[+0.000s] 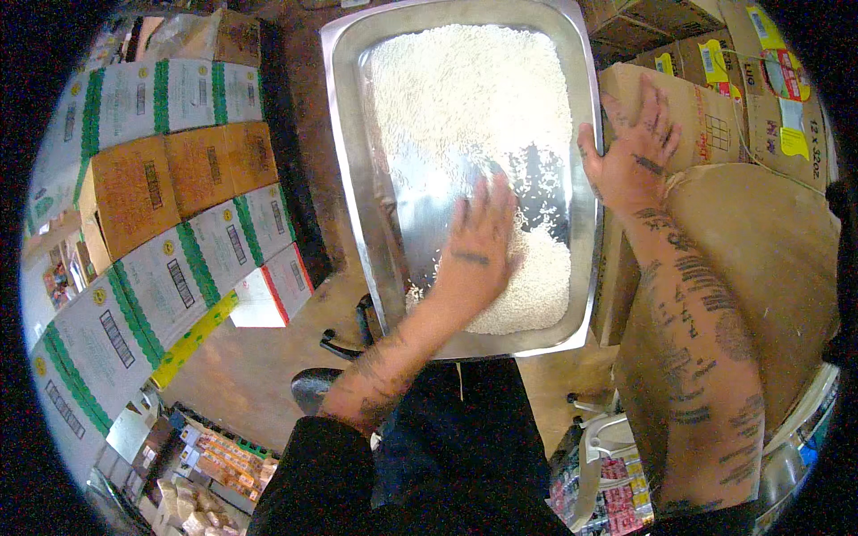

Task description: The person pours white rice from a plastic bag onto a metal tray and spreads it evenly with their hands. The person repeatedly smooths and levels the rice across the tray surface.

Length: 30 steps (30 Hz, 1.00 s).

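Observation:
A deep metal tray holds white rice-like grains, heaped at its far end and in a smaller pile at the near right. Between the piles, part of the shiny bottom shows with scattered grains on it. My left hand reaches into the tray, fingers stretched out and slightly blurred, beside the near pile. Whether its fingertips press on the bottom cannot be told. My right hand rests with spread fingers on a cardboard box, its thumb near the tray's right rim. Neither hand grips anything.
Stacked white-and-green cartons and brown cartons stand along the left. More cardboard boxes crowd the right, with a large brown cardboard surface under my right forearm. A bag with a white handle stands low right.

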### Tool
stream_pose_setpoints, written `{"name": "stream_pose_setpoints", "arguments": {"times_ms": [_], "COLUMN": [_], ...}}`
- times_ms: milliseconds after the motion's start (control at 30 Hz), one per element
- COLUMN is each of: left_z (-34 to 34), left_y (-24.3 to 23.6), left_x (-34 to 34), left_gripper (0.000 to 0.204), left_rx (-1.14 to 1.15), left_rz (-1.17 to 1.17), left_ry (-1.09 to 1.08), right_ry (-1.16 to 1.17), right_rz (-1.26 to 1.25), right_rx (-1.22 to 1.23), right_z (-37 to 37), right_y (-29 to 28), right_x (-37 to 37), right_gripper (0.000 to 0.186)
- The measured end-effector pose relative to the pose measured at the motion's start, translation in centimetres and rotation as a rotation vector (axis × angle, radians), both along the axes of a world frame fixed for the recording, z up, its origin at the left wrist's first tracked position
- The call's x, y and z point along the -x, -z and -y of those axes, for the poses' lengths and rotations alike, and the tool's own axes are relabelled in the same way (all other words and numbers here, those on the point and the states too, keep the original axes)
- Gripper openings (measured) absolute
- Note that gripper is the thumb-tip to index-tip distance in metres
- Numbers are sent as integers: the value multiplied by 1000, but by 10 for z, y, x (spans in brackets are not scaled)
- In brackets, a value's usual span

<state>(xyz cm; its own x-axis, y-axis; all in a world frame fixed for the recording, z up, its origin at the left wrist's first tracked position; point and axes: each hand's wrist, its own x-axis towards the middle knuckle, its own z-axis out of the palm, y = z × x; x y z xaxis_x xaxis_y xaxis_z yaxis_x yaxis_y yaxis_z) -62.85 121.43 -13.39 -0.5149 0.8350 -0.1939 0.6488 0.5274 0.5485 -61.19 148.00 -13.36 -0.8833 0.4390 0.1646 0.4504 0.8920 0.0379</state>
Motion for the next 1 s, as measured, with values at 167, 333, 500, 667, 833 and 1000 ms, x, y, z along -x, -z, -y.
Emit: {"name": "stream_pose_setpoints", "arguments": {"times_ms": [167,333,500,667,833,1000], "left_z": [-3,-35,-21,-21,-64,-57], "left_y": [-20,17,-4,-33,20,22], "left_x": [-27,23,-30,-53,6,-35], "left_gripper": [65,72,74,74,74,72], "left_rx": [-87,-234,-25,10,-379,-239], "left_rz": [146,-237,8,290,-156,27], "left_ry": [-71,-200,-22,-75,-154,-26], "right_ry": [11,-4,-26,-49,-45,-13], "right_rz": [48,77,38,22,28,58], "right_rx": [1,-107,-92,-120,-110,-91], "right_z": [-3,-5,-7,-6,-8,-6], "right_y": [0,4,4,4,6,5], "right_x": [-1,0,-1,-2,1,0], "right_gripper": [63,58,59,58,58,58]}}
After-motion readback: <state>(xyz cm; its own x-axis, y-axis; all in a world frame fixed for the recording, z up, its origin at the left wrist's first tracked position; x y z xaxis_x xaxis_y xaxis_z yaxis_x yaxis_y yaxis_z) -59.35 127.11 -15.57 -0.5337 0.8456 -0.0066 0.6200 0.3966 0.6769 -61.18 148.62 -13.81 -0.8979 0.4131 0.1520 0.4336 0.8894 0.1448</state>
